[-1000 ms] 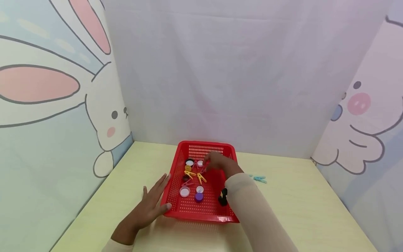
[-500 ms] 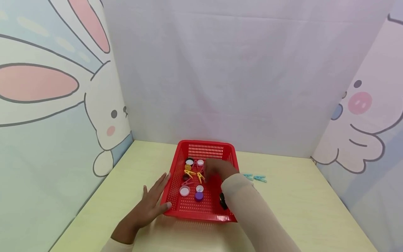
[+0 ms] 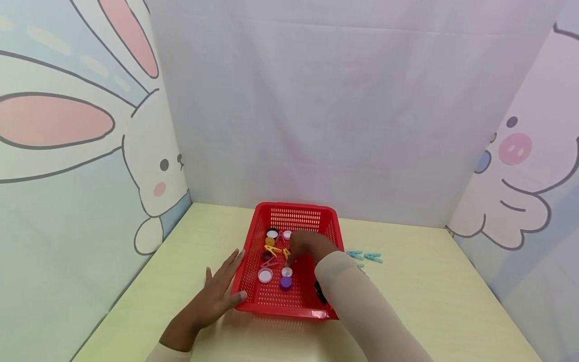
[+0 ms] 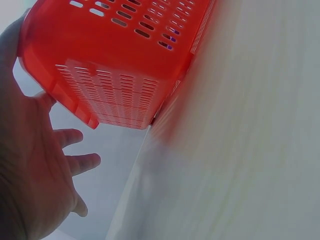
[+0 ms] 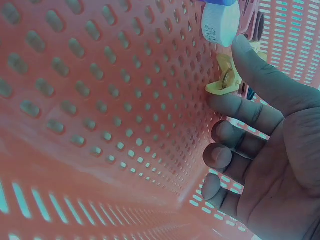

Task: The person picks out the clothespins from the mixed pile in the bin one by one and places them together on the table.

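My left hand (image 3: 217,291) rests with spread fingers against the left rim of a red plastic basket (image 3: 289,312). In the left wrist view the thumb lies at the basket's corner. Inside the basket, my right hand (image 3: 309,246) reaches down among the caps and clothespins. The right wrist view shows its thumb and index finger apart on either side of a yellow clothespin (image 5: 225,77), the index fingertip right at it. Close to the thumb tip is a white cap (image 5: 220,24). Another yellow clothespin (image 3: 272,249) and a pink one (image 3: 270,263) lie farther left.
Several bottle caps lie in the basket, including a purple cap (image 3: 286,284) and a pale pink one (image 3: 265,275). A black object (image 3: 319,292) is partly hidden by the right sleeve. Blue clothespins (image 3: 373,257) lie on the table right of the basket, and a white cloth (image 3: 316,100) hangs behind.
My right hand has shifted toward the basket's front and left, from the pink clothespin near the back to the yellow one. My left hand stays at the rim.
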Demonstrator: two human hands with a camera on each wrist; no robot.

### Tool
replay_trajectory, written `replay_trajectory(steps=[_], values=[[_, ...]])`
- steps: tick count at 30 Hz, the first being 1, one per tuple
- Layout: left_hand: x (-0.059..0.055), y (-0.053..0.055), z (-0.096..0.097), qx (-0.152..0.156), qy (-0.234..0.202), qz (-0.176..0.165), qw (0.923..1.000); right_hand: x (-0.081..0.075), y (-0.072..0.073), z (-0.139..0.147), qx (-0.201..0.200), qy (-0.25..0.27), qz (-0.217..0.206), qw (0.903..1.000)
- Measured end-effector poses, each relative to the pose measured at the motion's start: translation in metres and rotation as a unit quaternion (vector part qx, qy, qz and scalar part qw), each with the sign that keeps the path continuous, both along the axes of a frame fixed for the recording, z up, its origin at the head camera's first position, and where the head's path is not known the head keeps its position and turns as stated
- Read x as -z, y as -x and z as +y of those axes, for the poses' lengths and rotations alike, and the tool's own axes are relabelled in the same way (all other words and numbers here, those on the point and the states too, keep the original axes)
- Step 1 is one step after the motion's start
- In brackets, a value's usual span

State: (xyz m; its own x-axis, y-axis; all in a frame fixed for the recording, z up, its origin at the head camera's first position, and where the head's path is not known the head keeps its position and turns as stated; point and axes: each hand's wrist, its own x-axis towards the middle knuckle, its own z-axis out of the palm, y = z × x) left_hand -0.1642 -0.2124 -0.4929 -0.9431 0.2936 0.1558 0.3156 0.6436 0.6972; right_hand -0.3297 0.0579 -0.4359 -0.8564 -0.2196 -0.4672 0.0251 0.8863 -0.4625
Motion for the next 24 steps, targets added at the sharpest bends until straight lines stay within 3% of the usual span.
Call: replay_trajectory(steps=[4,12,24], values=[[0.000,0.000,0.000,0.002,-0.001,-0.002,1.0000,0.005,0.006,-0.001,-0.004,-0.013,-0.001,0.9999],[-0.001,0.001,-0.001,0.003,0.001,-0.005,1.0000,-0.005,0.004,0.009,-0.007,-0.013,0.005,0.9999],[0.002,0.002,-0.001,0.000,-0.001,-0.012,0.9999,0.001,0.007,0.016,-0.051,-0.007,0.005,0.9987]])
